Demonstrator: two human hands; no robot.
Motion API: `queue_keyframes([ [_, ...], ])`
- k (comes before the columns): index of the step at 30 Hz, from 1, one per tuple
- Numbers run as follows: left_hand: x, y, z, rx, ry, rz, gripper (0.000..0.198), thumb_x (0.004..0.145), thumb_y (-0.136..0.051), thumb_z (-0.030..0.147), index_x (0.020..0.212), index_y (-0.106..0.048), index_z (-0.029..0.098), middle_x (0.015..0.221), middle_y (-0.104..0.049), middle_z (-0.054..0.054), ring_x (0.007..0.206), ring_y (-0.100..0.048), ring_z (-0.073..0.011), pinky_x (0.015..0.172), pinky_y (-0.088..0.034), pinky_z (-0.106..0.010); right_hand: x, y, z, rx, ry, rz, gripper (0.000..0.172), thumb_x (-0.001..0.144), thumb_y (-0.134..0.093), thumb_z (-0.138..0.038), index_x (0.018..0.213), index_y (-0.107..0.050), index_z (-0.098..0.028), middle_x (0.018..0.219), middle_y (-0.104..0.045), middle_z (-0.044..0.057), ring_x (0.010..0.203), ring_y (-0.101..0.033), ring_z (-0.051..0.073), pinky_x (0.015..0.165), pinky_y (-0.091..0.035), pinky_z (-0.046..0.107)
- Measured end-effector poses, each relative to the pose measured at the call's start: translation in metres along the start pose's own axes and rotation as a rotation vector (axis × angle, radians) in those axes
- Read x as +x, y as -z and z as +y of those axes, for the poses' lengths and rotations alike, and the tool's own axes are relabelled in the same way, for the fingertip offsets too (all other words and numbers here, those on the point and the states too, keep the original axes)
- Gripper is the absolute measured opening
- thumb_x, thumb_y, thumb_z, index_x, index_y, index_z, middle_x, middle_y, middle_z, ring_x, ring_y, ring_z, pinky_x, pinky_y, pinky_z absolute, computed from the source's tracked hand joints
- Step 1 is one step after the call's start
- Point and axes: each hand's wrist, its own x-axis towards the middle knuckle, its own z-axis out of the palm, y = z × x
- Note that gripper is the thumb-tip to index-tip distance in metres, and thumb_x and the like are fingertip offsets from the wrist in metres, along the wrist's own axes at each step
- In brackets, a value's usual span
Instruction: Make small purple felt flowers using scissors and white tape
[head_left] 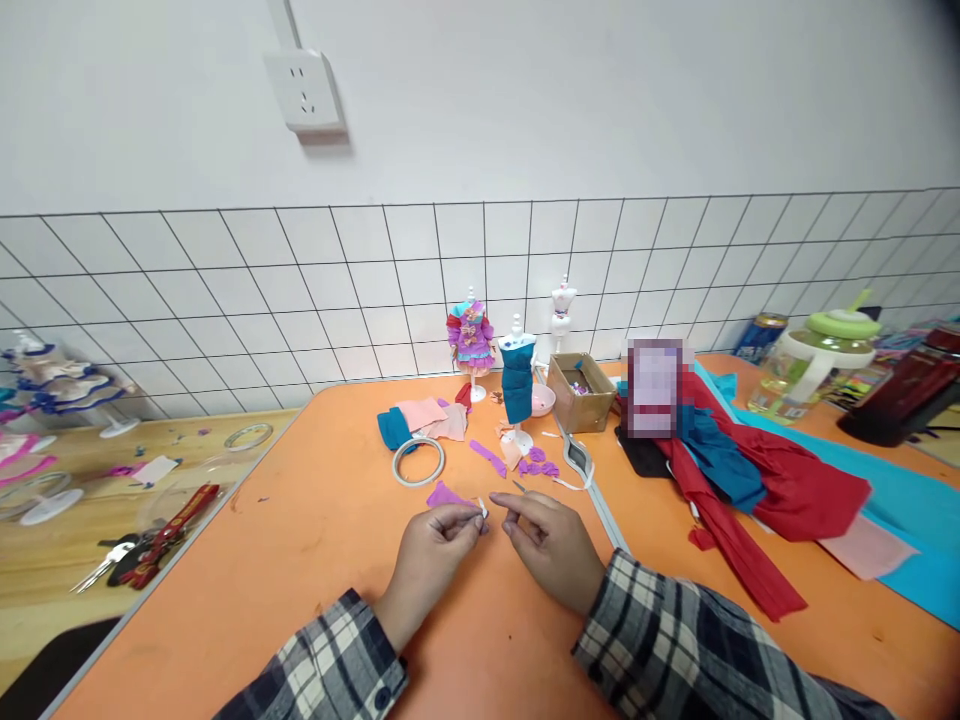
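Observation:
My left hand is closed, its thumb and index finger pinching a small white scrap. Just to the right, my right hand reaches toward that scrap, index finger stretched out and thumb apart from it. A thin grey pointed tip shows above the right fingers; whether that hand holds it I cannot tell. Beyond the left hand lies a purple crepe paper piece, with a purple strip and a roll of tape farther back. A small mannequin wrapped in teal stands behind the hands.
Two more mannequins, one in a purple dress and one white, stand near the wall. A small box, a phone, red crepe paper and a lidded jug are at right. Keys lie at left.

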Motion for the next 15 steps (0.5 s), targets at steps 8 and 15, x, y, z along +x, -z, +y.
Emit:
queue_keyframes([
  [8, -0.0043, -0.0049, 0.0070, 0.036, 0.030, -0.032, 0.019, 0.075, -0.060, 0.029, 0.070, -0.073, 0.017, 0.070, -0.074, -0.006, 0.060, -0.066, -0.0164, 0.056, -0.050, -0.023, 0.0008, 0.0023, -0.0019, -0.028, 0.050, 0.016, 0.012, 0.085, -0.058, -0.022, 0.091, -0.068, -0.024, 0.082, -0.067, 0.002, 0.078, -0.062, 0.015, 0.067, -0.043, 0.025],
  [15, -0.0057, -0.0074, -0.0004, 0.033, 0.014, -0.062, 0.017, 0.074, -0.061, 0.026, 0.072, -0.075, 0.017, 0.070, -0.075, -0.006, 0.065, -0.067, -0.0179, 0.060, -0.051, -0.023, 0.0021, -0.0002, -0.0022, -0.076, 0.004, -0.020, 0.009, 0.080, -0.059, -0.015, 0.081, -0.063, -0.023, 0.078, -0.065, 0.000, 0.072, -0.059, 0.014, 0.065, -0.038, 0.025],
])
